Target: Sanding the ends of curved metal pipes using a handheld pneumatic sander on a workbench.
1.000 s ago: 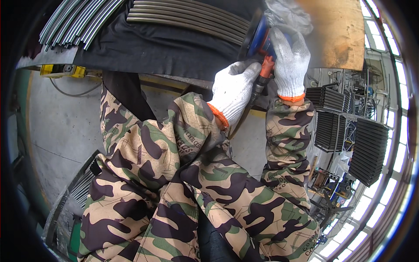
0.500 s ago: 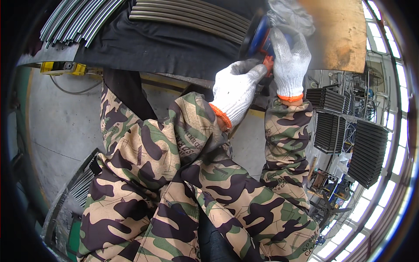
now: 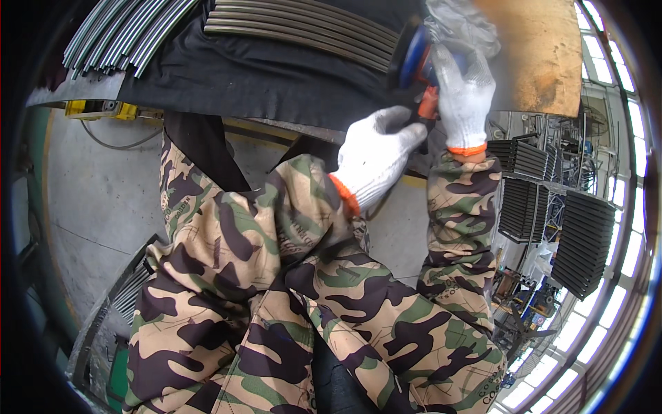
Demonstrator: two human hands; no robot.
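Note:
A blue hand power tool (image 3: 414, 56) with a dark round disc on its left side stands over the right part of the black cloth. My right hand (image 3: 462, 90), in a white knit glove with an orange cuff, is wrapped round its body from the right. Below the body is the tool's red handle part (image 3: 428, 102), with a dark end under it. My left hand (image 3: 379, 153), gloved alike, is curled at that dark end, thumb tip against it; what its fingers enclose is hidden. A crumpled pale grey bag (image 3: 460, 26) sits just beyond the tool.
Several long metal tubes (image 3: 296, 34) lie on the black cloth (image 3: 255, 86) to the left of the disc. More shiny tubes (image 3: 127, 34) fan out at the far left. A brown board (image 3: 541, 55) is at the right. Stacks of dark bars (image 3: 585, 241) stand beyond it.
My left hand has moved off the red part, slightly down and right, to the dark end under it. The tool and my right hand have shifted a little to the right.

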